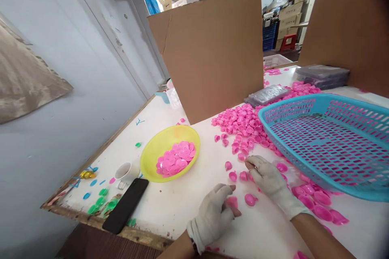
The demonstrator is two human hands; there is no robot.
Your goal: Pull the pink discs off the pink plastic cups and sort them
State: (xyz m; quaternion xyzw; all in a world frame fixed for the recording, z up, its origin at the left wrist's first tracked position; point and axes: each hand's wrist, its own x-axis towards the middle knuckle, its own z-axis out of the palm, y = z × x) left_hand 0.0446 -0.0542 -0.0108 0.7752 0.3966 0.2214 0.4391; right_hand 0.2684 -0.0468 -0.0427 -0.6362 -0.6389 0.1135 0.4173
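My left hand (214,214), in a white glove with bare fingertips, is over the table near its front edge. Its thumb and fingers curve around a small pink piece (232,202), which looks like a toy cup and is partly hidden by them. My right hand (270,180), gloved the same way, rests with curled fingers beside a pink toy cup (243,176); whatever lies under those fingertips is hidden. Between the hands, one more pink cup (250,199) lies loose. Behind them spreads a heap of pink toy cups (243,123).
At left, a yellow bowl (147,162) holds pink discs (176,160). Near it are a white cup (126,172), a black phone (126,206) and green pieces (100,201). A blue basket (304,166) stands at right. An upright cardboard sheet (212,56) blocks the back.
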